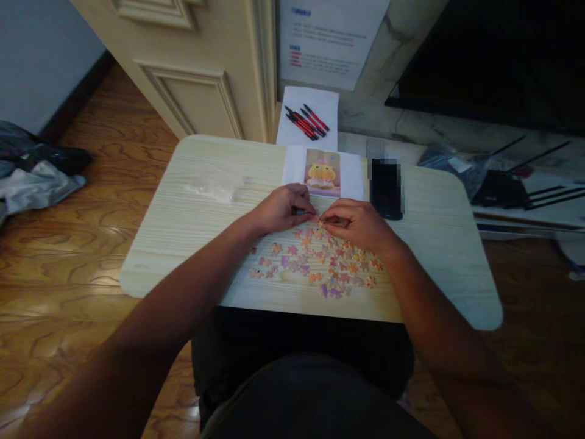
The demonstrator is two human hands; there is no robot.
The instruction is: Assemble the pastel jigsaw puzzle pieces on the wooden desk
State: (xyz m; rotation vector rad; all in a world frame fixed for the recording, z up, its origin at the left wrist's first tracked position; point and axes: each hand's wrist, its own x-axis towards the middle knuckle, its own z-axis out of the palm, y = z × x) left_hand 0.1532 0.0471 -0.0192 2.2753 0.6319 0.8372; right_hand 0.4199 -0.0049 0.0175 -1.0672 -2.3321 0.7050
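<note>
1. Both hands meet near the centre of the frame: my left hand and my right hand each have thumb and forefinger drawn narrow, tips almost touching. Whether each pinches a piece, I cannot tell; my fingers cover too much.
2. Small pink, orange and purple interlocking jigsaw pieces lie scattered from my fingertips towards the lower middle of the pale wood-grain bench.
3. I'd do best gripping each piece by its edges, tabs and notches in sight, pressing lightly, since such little pieces would probably slip under force.
4. One hand should serve as anchor while the other turns its piece; if a tab resists, rotating beats pushing.
5. Just beyond my fingers, upper centre, lies a white paper sheet bearing a picture of a yellow cartoon figure; I could check colours there.
6. My right wrist is beside the scatter, so lifting it slightly should avoid sweeping pieces aside.
</note>
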